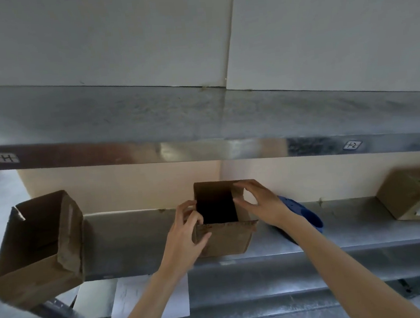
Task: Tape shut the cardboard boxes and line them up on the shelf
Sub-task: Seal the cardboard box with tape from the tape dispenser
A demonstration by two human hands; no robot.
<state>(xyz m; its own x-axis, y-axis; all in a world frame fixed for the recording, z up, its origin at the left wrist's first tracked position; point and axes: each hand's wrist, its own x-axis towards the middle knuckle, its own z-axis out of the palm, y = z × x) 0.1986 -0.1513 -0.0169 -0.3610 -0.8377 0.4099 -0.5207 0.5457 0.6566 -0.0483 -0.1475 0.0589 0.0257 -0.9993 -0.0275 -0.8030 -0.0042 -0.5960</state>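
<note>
Your forearms (144, 311) reach up from the near edge, hands apart, both on the small box (224, 237). Left hand (184, 228) grips its near-left corner, fingers curled over the rim, thumb on the front face. Right hand (262, 202) pinches the raised right flap. Metal shelf (134, 240) carries everything; upper shelf (148, 118) spans above it. Large open box (35, 250) sits tilted at the left end. Small box stands upright mid-shelf at the near edge, top open, dark inside. Third box (409, 193) lies far right. Blue object (304, 216), type unclear, lies just right of the small box, behind your right wrist.
</note>
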